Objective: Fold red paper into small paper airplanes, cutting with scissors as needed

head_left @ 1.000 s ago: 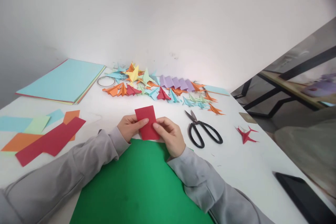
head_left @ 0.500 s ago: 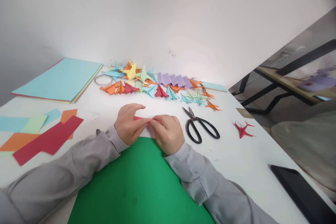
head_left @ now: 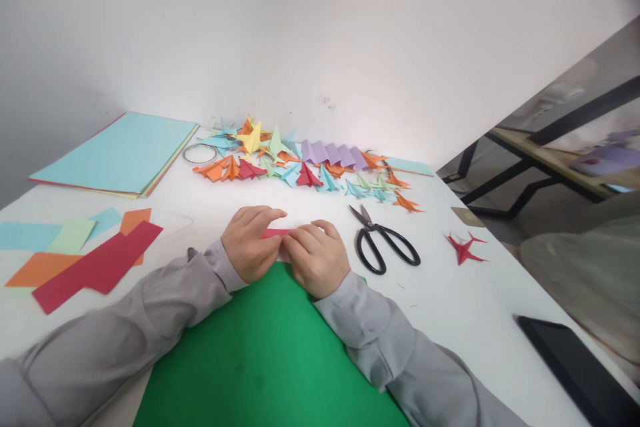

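Note:
Between my two hands is a small piece of red paper [head_left: 274, 233], mostly covered by the fingers. My left hand [head_left: 253, 243] grips its left side, with the index finger raised above it. On the right side, my right hand [head_left: 317, 255] pinches the paper, knuckles up. Both hands are close together above the far edge of a green sheet [head_left: 270, 353]. Black-handled scissors [head_left: 373, 233] lie with blades parted just right of my right hand. How the red paper is folded cannot be made out.
Folded paper shapes [head_left: 300, 163] in several colours line the wall. Left are a stack of coloured sheets [head_left: 120, 153], a wire ring [head_left: 200, 153] and paper strips [head_left: 100, 257]. At right lie a red folded shape [head_left: 465, 249] and a black tablet-like object [head_left: 575, 360].
My right hand's fingers have shifted over the red paper and its index finger has lifted. My left hand has turned slightly, its thumb drawn back from the middle. The view has shifted slightly.

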{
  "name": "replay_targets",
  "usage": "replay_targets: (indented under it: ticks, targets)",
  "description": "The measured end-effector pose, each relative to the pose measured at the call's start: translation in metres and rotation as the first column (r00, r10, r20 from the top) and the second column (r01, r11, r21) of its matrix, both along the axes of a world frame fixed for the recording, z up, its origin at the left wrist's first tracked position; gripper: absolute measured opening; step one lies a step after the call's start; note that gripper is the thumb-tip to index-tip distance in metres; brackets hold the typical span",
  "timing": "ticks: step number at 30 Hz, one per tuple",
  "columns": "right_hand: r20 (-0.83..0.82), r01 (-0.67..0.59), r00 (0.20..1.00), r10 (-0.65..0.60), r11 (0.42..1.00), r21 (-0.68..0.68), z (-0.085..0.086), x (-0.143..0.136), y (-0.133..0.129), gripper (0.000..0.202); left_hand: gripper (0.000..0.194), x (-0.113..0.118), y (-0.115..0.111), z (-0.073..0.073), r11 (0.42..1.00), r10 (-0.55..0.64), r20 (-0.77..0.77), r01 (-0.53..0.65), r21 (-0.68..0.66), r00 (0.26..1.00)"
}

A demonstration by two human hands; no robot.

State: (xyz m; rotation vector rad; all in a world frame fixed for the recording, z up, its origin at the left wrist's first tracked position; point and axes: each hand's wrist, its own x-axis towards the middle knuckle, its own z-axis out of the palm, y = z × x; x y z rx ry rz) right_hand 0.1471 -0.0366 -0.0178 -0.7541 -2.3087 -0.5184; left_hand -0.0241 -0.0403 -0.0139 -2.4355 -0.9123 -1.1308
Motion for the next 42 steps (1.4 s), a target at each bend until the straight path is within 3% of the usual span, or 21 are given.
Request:
replay_targets:
  ticks: [10,16,23,29,38,42]
  targets:
    - [-0.084,0.118,0.990,-0.115,0.993,0.028,-0.003,0.013,0.011,0.014,0.008,-0.020,0.014,0.001,0.996,0.077,0.033,-0.078,0.031,0.997]
    - [-0.095,0.179,0.980,-0.174,0.982,0.051,-0.003,0.017,0.016,0.018,0.006,-0.024,0.018,-0.001,0.987,0.142,0.217,-0.155,0.046,0.966]
    - [-0.055,0.047,0.997,-0.045,0.998,0.041,-0.001,0.003,0.005,0.014,0.011,-0.009,0.007,-0.001,1.000,0.009,0.027,-0.009,-0.013,1.000]
    - [-0.024,-0.031,0.999,0.032,0.999,0.041,0.000,-0.001,0.002,0.014,0.018,-0.005,0.007,-0.003,0.998,-0.056,0.056,0.054,0.026,0.997]
    - [-0.073,0.029,0.997,-0.026,0.999,0.038,0.000,0.009,0.011,0.011,0.013,-0.011,0.008,0.000,0.997,0.001,0.123,-0.011,0.078,0.992]
    - [-0.134,0.130,0.983,-0.127,0.992,0.009,-0.003,0.017,0.018,0.014,0.013,-0.018,0.011,-0.002,0.994,0.044,0.174,-0.059,0.086,0.984]
